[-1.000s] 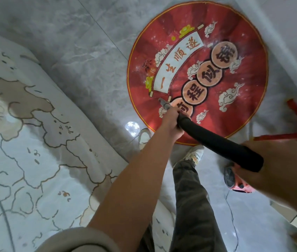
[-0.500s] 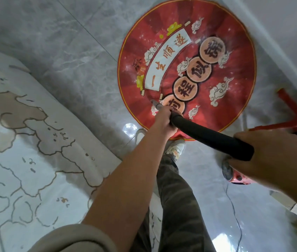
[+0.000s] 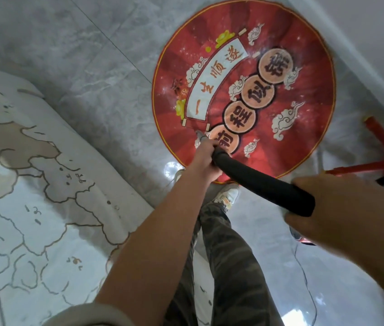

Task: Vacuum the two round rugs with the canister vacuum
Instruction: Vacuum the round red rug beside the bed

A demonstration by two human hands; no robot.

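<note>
Red and round, the printed rug (image 3: 280,102) lies flat on the floor at about one o'clock from the person's feet, with a white scroll, four peach discs of dark characters and pale clouds on it. Its six o'clock rim sits just in front of a white shoe (image 3: 227,196). The vacuum's black tube (image 3: 261,182) slants across that rim, running from four o'clock up towards ten o'clock, and its grey nozzle (image 3: 199,134) meets the rug near the rug's seven o'clock edge, beside the lowest disc. The left hand (image 3: 204,161) is wrapped round the tube just behind the nozzle, fingers clenched on it. The right hand (image 3: 341,208) grasps the tube's upper end at three o'clock in the view, thumb over the top and a finger curled beneath. A sliver of red shows under this hand; I cannot tell what it is. At nine o'clock lies a pale rug (image 3: 33,184) drawn with brown outlines, well apart from the red one. Grey marbled tile (image 3: 92,55) lies between them. Camouflage trousers (image 3: 228,255) fill six o'clock, a thin cord (image 3: 304,267) trails at five, and a red frame (image 3: 379,142) stands at three
</note>
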